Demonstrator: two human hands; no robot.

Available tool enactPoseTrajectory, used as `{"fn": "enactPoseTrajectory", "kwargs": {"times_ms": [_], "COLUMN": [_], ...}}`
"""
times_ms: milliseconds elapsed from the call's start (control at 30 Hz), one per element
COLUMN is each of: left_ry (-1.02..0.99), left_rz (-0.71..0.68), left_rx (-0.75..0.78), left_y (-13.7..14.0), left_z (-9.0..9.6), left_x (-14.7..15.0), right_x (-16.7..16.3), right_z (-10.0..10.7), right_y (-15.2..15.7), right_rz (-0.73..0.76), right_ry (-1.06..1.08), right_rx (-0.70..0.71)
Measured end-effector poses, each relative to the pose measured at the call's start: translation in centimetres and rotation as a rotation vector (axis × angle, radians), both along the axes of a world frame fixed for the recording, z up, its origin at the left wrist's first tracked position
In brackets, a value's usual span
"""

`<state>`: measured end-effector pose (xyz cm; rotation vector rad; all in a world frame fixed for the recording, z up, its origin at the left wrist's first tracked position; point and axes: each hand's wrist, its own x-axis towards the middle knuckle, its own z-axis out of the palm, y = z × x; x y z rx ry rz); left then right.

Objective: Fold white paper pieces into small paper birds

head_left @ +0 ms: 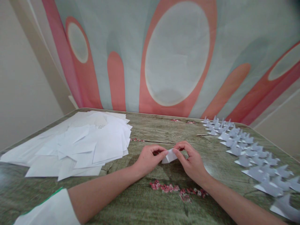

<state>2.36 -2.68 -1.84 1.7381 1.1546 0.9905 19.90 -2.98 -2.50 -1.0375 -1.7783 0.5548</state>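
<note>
Between my two hands, just above the middle of the table, is a small folded piece of white paper. My left hand pinches its left upper edge between thumb and forefinger. On the other side, my right hand pinches the right upper edge in the same way. A crease runs down the paper, and its lower part flares toward me. The fingertips cover its upper corners, so its full shape cannot be made out.
A wide, untidy pile of white paper sheets lies on the left. Several rows of folded white paper birds stand along the right side. The wood-patterned tabletop bears printed pink flowers. A patterned backdrop rises behind it.
</note>
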Motion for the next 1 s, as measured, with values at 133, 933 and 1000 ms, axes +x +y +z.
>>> {"fn": "enactPoseTrajectory", "kwargs": {"times_ms": [133, 933, 1000], "left_ry": [0.014, 0.004, -0.055], "left_rz": [0.001, -0.049, -0.053], "left_rx": [0.015, -0.088, -0.133], "left_y": [-0.10, -0.22, -0.07], "left_z": [0.21, -0.27, -0.40], "left_x": [0.02, 0.20, 0.18], "right_x": [-0.01, -0.48, -0.50], "right_z": [-0.21, 0.00, 0.01], "right_y": [-0.01, -0.83, -0.83], "right_rz": [0.006, 0.039, 0.050], "right_ry": [0.025, 0.003, 0.018], "right_rx": [-0.039, -0.145, -0.167]}}
